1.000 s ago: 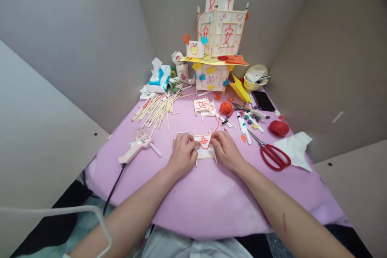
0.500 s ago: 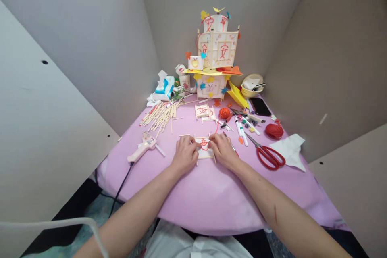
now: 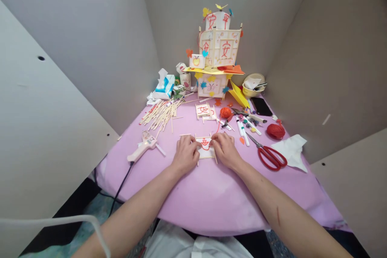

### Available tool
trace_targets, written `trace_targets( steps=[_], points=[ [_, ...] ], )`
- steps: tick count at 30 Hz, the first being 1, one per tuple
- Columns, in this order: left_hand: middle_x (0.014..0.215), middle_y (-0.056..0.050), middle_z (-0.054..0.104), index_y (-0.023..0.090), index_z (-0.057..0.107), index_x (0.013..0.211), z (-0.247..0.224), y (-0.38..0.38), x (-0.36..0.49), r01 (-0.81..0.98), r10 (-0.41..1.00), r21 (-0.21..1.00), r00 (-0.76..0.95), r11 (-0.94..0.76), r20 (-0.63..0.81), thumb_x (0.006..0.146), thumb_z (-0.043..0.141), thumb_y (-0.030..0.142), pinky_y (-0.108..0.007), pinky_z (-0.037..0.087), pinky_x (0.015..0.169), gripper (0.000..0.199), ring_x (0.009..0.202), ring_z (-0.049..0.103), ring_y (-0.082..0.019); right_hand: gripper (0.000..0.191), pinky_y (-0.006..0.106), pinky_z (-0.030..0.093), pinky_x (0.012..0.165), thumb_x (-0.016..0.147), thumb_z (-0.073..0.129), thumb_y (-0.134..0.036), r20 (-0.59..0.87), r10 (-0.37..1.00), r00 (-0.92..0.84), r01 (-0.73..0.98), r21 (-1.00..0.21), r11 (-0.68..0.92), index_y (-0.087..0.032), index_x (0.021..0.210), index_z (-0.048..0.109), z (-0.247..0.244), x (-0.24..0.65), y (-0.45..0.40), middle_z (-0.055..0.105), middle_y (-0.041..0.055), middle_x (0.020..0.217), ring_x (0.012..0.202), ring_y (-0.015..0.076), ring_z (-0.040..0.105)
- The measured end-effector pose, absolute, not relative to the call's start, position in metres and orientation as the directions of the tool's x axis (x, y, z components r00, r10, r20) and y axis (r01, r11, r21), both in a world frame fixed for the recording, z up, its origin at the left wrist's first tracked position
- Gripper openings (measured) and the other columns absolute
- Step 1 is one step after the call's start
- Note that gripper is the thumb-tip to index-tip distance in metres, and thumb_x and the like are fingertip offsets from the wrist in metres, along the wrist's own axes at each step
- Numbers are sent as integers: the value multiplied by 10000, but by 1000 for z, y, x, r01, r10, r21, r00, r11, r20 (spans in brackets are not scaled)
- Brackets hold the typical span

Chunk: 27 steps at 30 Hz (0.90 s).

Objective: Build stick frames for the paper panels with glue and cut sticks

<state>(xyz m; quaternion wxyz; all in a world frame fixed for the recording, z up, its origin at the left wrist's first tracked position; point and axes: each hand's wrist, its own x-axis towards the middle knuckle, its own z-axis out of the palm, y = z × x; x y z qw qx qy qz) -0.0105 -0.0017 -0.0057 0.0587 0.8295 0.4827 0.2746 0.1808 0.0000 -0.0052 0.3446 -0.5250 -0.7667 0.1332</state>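
A small white paper panel (image 3: 206, 152) with a red written character lies on the table in front of me, framed by thin wooden sticks. My left hand (image 3: 185, 154) grips its left edge, fingers curled over the side stick. On the opposite edge, my right hand (image 3: 225, 150) holds the frame in the same way, its fingertips near the upper right corner. Just beyond are more stick-framed panels (image 3: 202, 110) with red characters, partly overlapping. A loose stick (image 3: 185, 134) lies behind my left hand.
A decorated paper-and-stick lantern tower (image 3: 218, 48) stands at the back. To the left are a glue gun (image 3: 142, 147) and a pile of wooden sticks (image 3: 161, 116). Rightward lie red-handled scissors (image 3: 272, 157), markers (image 3: 242, 132), red yarn (image 3: 275, 131), a phone (image 3: 261, 107) and a tissue (image 3: 292, 151).
The view has shifted slightly. Both hands stay on the framed panel in nearly the same place, with only a small change in the right fingers.
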Motion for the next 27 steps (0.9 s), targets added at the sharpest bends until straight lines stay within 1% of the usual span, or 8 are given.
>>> trace_targets(
  steps=[3,6,10,15,21,24,27],
  points=[
    [985,-55,507,240,658,972,-5,-3,-11,756,818,355,401,-550,414,771,492,98,-382,351,839,297,997,414,-220,218,378,290,900,925,371,-238,391,892,-227,703,-568,428,-223,888,585,-4,181,-1,625,42,1002,988,203,499],
    [983,-52,510,257,672,949,-5,-5,-11,736,791,327,455,-593,410,772,506,111,-380,341,825,283,985,417,-219,220,375,294,887,925,371,-239,378,890,-254,703,-560,438,-226,860,581,-4,180,-2,632,33,975,972,201,505],
    [977,-54,517,261,676,936,-4,-7,-9,728,774,297,497,-618,393,779,500,122,-383,335,806,274,971,418,-223,209,377,289,892,925,378,-247,385,892,-237,714,-554,429,-222,890,583,-5,180,-1,630,33,989,982,204,498],
    [983,-62,521,258,670,987,-4,-7,-9,722,775,311,494,-618,393,769,507,120,-387,341,814,305,968,420,-225,197,374,284,899,913,387,-212,408,884,-230,704,-558,441,-217,881,581,-5,181,-2,625,36,978,978,198,500],
    [979,-60,518,261,674,929,-3,-8,-8,701,751,294,536,-650,385,779,503,125,-390,342,820,264,972,424,-224,180,377,292,882,903,389,-199,382,881,-281,704,-542,459,-222,886,568,-4,180,-2,641,27,951,968,198,507],
    [975,-64,527,250,667,924,-3,-9,-8,702,754,298,531,-647,388,785,497,127,-393,349,826,252,974,429,-227,191,391,291,890,904,385,-220,388,887,-250,725,-532,437,-220,896,576,-4,180,-2,638,49,974,984,216,501],
    [977,-68,547,222,625,984,-5,-8,-9,691,762,339,507,-639,404,779,470,104,-388,366,841,283,973,444,-223,191,392,290,898,899,387,-221,413,887,-208,726,-543,423,-217,904,578,-3,180,-3,634,56,986,986,219,500]
  ],
)
